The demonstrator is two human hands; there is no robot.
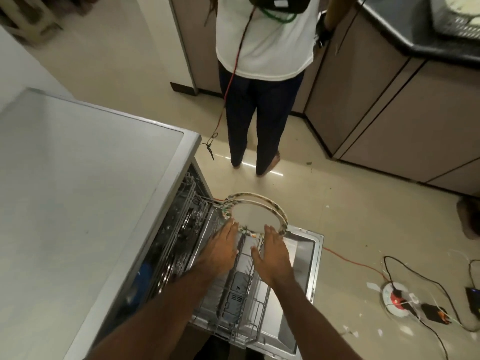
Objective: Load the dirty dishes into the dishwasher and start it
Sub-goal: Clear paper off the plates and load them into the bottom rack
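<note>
The dishwasher [166, 229] stands open under a pale grey top, its door [298, 255] folded down flat toward the floor [350, 216] and its lower rack [249, 294] pulled out over the door. Two plates [255, 216] with patterned rims stand on edge, one just behind the other, at the far end of the rack, near the door's far left corner. Both hands reach to them from the near side. The left hand [220, 249] lies with flat, stretched fingers against the near left rim of the front plate, fingertips touching it. The right hand [274, 253] is likewise spread, its fingertips at the near right rim of the same plate; neither hand is curled around the plates, and whether they press or only touch cannot be told. The rest of the rack, nearer the wearer, is bare wire, with the detergent compartment [235, 292] of the door showing through it. Inside the machine, darker racks are dimly visible.

Beyond the door another person [262, 87] stands with their back turned, facing the kitchen cabinets [389, 113]. An orange cable [350, 263] runs across the floor to a round power strip [396, 298] at the right.
</note>
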